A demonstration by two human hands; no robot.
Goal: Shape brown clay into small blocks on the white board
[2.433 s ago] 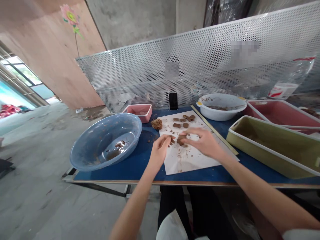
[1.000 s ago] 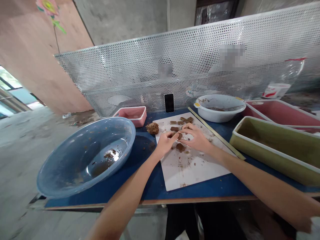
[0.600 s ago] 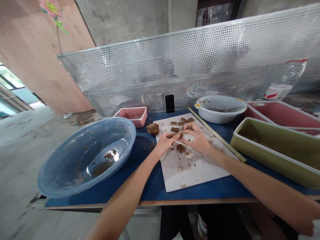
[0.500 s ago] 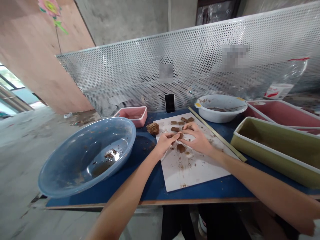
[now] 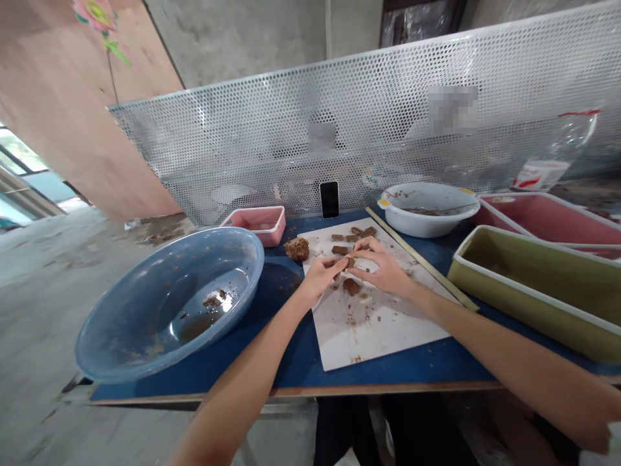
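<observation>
Over the white board (image 5: pixel 388 336), my left hand (image 5: pixel 321 278) and my right hand (image 5: pixel 381 266) meet with fingertips pinched on a small piece of brown clay (image 5: pixel 350 263). Both hands are closed on it, and the fingers hide part of its shape. Just below them lies a rounded brown clay lump (image 5: pixel 351 287) on the board. Beyond the fingers sit several short brown clay blocks (image 5: pixel 340 250). A rough, crumbly brown clump (image 5: pixel 296 248) rests at the board's left edge.
A big blue basin (image 5: pixel 145 310) with murky water stands left, a small pink tub (image 5: pixel 276 226) behind it. Along the board's right side lies a wooden strip (image 5: pixel 422 262). A white basin (image 5: pixel 422 223), green trough (image 5: pixel 528 285) and pink trough (image 5: pixel 557 220) stand right. A phone (image 5: pixel 330 199) leans against the mesh.
My hands stay together over the board. The fingers shift slightly around the clay piece, which shows a little more upright between them. Nothing else has visibly moved.
</observation>
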